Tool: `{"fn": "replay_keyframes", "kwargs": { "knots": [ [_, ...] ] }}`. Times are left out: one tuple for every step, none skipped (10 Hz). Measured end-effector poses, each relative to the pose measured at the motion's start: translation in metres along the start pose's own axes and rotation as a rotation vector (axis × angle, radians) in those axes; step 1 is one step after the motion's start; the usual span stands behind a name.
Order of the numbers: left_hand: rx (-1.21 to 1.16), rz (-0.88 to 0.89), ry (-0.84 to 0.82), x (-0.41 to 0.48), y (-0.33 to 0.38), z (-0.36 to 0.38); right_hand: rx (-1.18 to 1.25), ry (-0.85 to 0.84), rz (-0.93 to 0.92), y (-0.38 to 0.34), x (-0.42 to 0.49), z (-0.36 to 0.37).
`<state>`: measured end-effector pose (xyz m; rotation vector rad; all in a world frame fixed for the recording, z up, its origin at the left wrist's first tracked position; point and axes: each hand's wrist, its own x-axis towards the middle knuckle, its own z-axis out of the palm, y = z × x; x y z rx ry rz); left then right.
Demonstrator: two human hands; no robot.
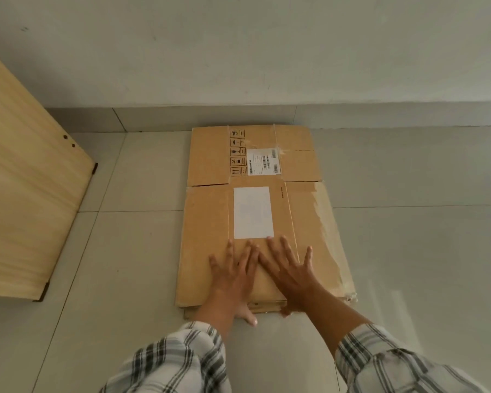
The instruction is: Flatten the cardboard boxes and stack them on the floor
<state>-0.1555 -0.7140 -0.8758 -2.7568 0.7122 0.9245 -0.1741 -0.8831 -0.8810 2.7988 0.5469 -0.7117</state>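
Press both hands — left hand [233, 275], right hand [291, 275] — spread flat on the flattened box [207, 222]; lower layers probably sit beneath — square near edges.

Floor [408, 251]: pale grey tiles.
On floor: flattened cardboard boxes [207, 236], stacked; wooden panel [26, 194] at left.

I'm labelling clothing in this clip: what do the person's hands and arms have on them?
Both hands, left hand and right hand, are bare: no gloves, rings or watch visible. The forearms are bare too, with loose white sleeves checked in grey and black pushed up from the wrists.
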Motion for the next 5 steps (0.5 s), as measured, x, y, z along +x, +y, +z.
{"fn": "replay_keyframes", "kwargs": {
  "knots": [
    [0.066, -0.045, 0.075, 0.001, 0.005, 0.009, -0.031, 0.004, 0.016, -0.005, -0.001, 0.003],
    [0.081, -0.035, 0.118, 0.001, 0.002, 0.013, -0.046, 0.012, 0.022, -0.007, -0.002, 0.003],
    [0.045, -0.045, 0.101, 0.001, 0.003, 0.007, -0.007, -0.006, 0.038, -0.007, 0.001, -0.002],
    [-0.051, 0.002, 0.010, -0.005, -0.002, -0.006, 0.128, -0.043, 0.032, -0.004, -0.003, -0.016],
    [-0.258, 0.049, -0.084, -0.024, -0.018, -0.054, 0.363, -0.077, 0.056, 0.001, -0.011, -0.065]
  ]
}}
